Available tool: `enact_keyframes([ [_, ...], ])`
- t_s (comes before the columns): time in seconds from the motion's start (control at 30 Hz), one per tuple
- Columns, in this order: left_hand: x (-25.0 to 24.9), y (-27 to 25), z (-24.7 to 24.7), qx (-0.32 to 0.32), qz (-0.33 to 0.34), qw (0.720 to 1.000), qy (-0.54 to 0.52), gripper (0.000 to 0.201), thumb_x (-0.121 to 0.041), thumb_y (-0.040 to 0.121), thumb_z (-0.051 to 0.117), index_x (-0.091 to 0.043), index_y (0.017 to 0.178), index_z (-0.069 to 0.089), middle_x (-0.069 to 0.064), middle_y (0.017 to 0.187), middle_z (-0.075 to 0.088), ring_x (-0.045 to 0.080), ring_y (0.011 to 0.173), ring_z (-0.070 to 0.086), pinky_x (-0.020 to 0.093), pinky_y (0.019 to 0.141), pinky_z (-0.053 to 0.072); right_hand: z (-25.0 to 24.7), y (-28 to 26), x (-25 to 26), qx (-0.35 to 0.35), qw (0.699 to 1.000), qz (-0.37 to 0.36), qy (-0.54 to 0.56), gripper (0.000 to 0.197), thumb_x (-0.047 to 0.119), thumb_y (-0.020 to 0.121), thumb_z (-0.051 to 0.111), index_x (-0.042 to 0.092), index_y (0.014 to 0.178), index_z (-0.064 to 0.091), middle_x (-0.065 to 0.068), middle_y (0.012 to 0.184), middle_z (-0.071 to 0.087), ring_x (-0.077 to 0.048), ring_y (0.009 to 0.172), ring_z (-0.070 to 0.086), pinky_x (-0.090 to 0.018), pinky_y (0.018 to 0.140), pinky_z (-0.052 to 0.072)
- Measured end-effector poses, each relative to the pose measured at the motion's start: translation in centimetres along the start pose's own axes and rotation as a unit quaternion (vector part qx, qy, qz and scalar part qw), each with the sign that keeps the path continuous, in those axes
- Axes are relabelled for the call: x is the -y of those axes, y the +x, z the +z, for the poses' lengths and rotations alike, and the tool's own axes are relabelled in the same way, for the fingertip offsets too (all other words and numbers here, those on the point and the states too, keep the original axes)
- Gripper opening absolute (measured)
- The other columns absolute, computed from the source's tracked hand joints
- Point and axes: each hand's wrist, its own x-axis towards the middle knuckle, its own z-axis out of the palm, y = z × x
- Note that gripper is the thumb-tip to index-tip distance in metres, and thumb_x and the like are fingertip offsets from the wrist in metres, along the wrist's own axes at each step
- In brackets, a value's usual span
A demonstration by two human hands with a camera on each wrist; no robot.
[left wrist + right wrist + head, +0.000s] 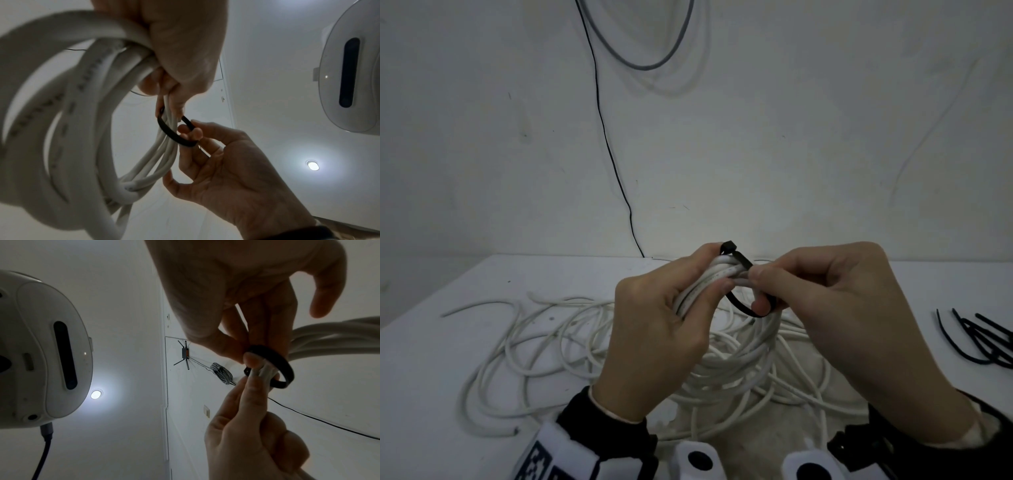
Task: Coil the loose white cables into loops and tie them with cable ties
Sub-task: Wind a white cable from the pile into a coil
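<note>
White table (448, 342): left hand (654, 329) clasps coil (705, 284); right hand (835, 308) apparently pinches tie (739, 265).

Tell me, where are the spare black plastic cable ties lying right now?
In the head view, the spare black plastic cable ties lie on the white table at the far right edge, beyond the right hand.

Two hands (654, 329), one coil (709, 284), one tie (739, 263)
</note>
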Motion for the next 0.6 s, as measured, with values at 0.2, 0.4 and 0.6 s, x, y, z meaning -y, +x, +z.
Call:
enact_keyframes([
  [0.2, 0.11, -0.05, 0.09, 0.009, 0.01, 1.0, 0.005, 0.032, -0.023, 0.085, 0.061, -0.022, 0.116, 0.059, -0.022, 0.098, 0.068, -0.003, 0.085, 0.066, 0.014, 0.073, 0.052, 0.04, 0.06, -0.04, 0.003, 1.0, 0.0, 0.008, 0.021, 0.017, 0.074, 0.067, 0.014, 0.054, 0.071, -0.002, 0.049, 0.065, -0.041, 0.056, 0.059, -0.049, 0.058, 0.052],
  [0.4, 0.07, 0.09, -0.03, 0.045, 0.047, 0.998, 0.012, 0.033, -0.019, 0.084, 0.062, -0.016, 0.116, 0.059, -0.018, 0.104, 0.063, -0.006, 0.093, 0.064, 0.01, 0.079, 0.049, -0.1, 0.23, -0.36, 0.008, 0.999, -0.032, 0.002, 0.025, 0.012, 0.077, 0.069, 0.021, 0.053, 0.07, 0.0, 0.048, 0.064, -0.015, 0.046, 0.062, -0.029, 0.056, 0.056],
  [0.6, 0.89, -0.19, 0.1, 0.06, 0.02, 0.998, -0.003, 0.033, -0.023, 0.083, 0.062, -0.006, 0.111, 0.067, -0.009, 0.102, 0.067, -0.001, 0.092, 0.066, 0.013, 0.079, 0.052, -0.2, 0.43, -0.14, 0.055, 0.996, -0.056, -0.039, 0.013, 0.028, 0.079, 0.069, 0.028, 0.066, 0.075, 0.01, 0.057, 0.068, -0.003, 0.053, 0.065, -0.014, 0.054, 0.049],
])
